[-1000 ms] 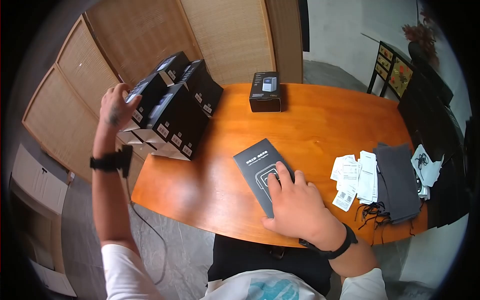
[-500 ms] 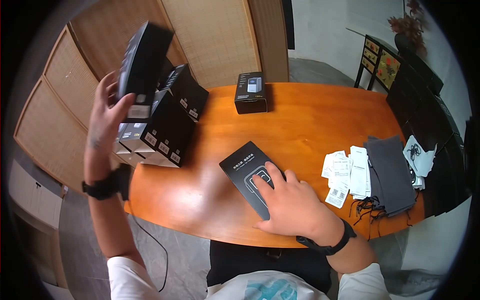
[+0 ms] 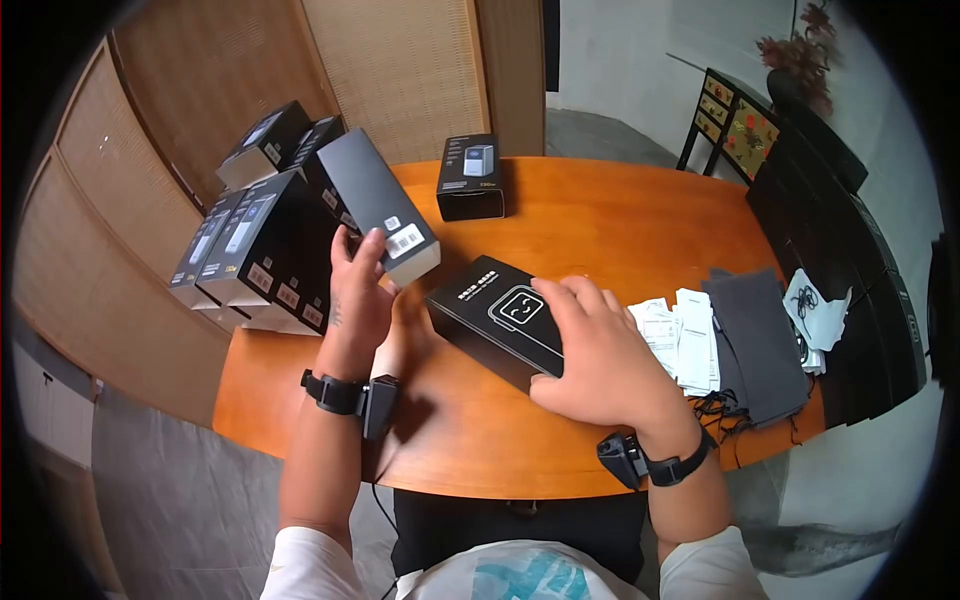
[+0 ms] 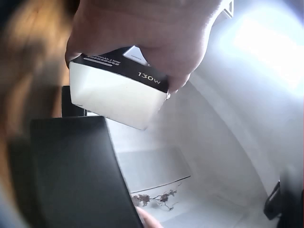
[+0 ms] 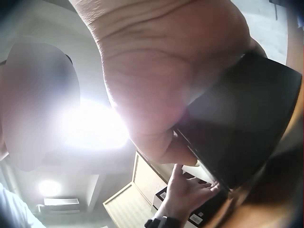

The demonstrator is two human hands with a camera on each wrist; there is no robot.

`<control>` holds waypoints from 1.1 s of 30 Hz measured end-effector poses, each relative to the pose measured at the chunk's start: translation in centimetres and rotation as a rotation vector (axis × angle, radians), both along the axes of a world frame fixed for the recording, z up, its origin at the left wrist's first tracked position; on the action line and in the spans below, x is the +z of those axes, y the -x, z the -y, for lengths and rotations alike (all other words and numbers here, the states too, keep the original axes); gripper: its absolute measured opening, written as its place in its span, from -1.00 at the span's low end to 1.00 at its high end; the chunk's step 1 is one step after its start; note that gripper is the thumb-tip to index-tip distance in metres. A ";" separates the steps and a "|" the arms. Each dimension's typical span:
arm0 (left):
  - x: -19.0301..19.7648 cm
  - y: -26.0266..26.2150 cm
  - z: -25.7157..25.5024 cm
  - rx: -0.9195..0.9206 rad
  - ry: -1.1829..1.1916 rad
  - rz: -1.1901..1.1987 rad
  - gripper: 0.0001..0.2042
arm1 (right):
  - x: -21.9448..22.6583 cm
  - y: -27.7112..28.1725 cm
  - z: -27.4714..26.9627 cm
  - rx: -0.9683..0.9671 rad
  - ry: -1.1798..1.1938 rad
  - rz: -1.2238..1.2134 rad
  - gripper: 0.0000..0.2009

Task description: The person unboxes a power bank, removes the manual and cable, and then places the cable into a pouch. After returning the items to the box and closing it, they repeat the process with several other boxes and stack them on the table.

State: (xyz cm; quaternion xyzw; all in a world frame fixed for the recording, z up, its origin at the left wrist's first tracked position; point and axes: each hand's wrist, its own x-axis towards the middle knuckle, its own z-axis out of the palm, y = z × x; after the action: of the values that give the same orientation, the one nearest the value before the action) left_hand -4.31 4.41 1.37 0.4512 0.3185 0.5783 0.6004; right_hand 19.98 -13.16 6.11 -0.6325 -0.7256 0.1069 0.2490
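My left hand (image 3: 358, 302) holds a black box (image 3: 368, 190) tilted above the table, thumb near its barcode label. In the left wrist view this box's white end (image 4: 114, 95) shows below a printed "130W". With thumb and fingers spread across it, my right hand (image 3: 615, 360) grips a second black box (image 3: 478, 308) that bears a white line drawing and lettering. Its plain dark side (image 5: 242, 123) fills much of the right wrist view. The two boxes are close together at the middle of the table, the left one farther back.
Several black boxes (image 3: 262, 240) are stacked at the table's left end. One more box (image 3: 470, 178) lies at the back edge. White paper slips (image 3: 695, 340), dark grey pouches (image 3: 755, 345) with cords and a white bag (image 3: 822, 308) lie on the right. Black cases (image 3: 835, 260) line the right edge.
My left hand has lifted a box off the stack and brought it right, toward the middle. My right hand, earlier resting on the flat-lying box, now grips it with more of its side showing.
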 end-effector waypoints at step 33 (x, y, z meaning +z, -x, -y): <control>-0.2 -5.1 1.8 0.102 0.180 -0.020 -0.19 | -3.3 3.4 -0.7 -0.152 -0.120 0.130 -0.15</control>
State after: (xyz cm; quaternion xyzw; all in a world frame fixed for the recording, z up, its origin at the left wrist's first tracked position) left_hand 0.83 2.60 1.16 0.3846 0.3976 0.5726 0.6050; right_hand 16.55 -12.49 2.80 -0.6754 -0.6951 0.0030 0.2463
